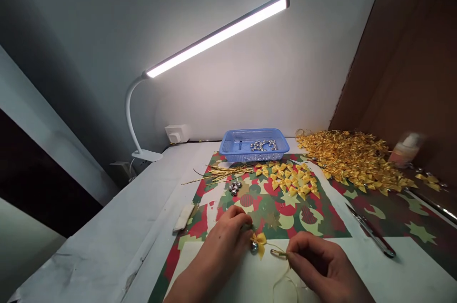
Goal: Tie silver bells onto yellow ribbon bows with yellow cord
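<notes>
Yellow bow [258,241] with bell sits pinched in left hand [228,239]; right hand [314,260] pinches gold cord [280,254].

Basket [253,144] sits at rear centre of the surface [107,227], lamp [214,36] to its left, bow pile [352,158] to its right. Loose bows [291,179] lie before the basket; scissors [373,234] lie right of them.

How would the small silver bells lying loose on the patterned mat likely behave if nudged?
The silver bells look round and shiny, so they would probably roll and scatter, and may slip from fingertips. They seem tiny beside the yellow bows, so likely light. The mat looks flat, offering little to stop them.
</notes>
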A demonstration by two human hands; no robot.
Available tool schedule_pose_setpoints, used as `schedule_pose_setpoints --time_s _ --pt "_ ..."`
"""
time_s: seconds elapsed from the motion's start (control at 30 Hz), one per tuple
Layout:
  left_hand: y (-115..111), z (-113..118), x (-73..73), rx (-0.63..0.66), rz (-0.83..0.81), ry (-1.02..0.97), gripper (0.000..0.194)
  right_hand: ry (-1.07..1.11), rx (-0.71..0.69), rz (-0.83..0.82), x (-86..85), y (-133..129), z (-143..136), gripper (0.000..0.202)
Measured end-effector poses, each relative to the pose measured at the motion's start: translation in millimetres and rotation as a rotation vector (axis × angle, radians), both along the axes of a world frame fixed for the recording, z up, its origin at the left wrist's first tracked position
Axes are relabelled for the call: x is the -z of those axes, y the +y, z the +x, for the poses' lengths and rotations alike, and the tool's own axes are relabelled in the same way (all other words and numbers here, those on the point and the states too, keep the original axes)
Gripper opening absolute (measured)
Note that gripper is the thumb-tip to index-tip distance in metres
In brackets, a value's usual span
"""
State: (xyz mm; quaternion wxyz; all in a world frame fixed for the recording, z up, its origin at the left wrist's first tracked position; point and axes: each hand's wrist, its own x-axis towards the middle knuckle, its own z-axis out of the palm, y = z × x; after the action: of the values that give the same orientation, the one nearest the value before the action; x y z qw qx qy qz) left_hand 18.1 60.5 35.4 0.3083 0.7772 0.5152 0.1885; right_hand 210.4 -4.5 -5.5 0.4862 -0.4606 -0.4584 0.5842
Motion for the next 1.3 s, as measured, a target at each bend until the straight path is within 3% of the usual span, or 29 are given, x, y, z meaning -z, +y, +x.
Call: schedule_pose_setpoints --time_s 0.23,0.4,0.6,0.8,0.93,1.07,1.3 --pt "2.7 -2.1 0.1 -0.008 -0.072 -0.092 0.018 0.035 0.025 0.046 10.4 1.8 0.0 0.044" --pt "-6.3 -2.8 -5.3 -0.031 -0.139 -0.266 0.016 0.024 0.064 0.080 16.1 2.4 -4.6 0.040" --pt "-19.4 -5.0 -13.2 -0.075 -0.210 -0.502 0.014 -0.064 0.131 0.139 0.1 -1.9 -4.5 0.035" --pt "-29.5 -2.1 -17.3 0.012 -0.351 -0.749 0.009 -0.164 0.276 0.398 -12.0 -5.6 -2.4 0.026" --pt "-38.7 -2.2 -23.5 0.003 -0.349 -0.684 0.005 -0.241 0.274 0.512 -12.0 -6.0 -6.2 0.019" --pt "-44.4 -2.6 -29.2 0.017 -0.324 -0.589 0.015 -0.257 0.212 0.583 -8.3 -3.8 -9.3 0.014" --pt "-46.6 -0.2 -30.6 0.009 -0.356 -0.651 0.013 -0.281 0.228 0.588 -6.8 -4.3 -10.3 0.013"
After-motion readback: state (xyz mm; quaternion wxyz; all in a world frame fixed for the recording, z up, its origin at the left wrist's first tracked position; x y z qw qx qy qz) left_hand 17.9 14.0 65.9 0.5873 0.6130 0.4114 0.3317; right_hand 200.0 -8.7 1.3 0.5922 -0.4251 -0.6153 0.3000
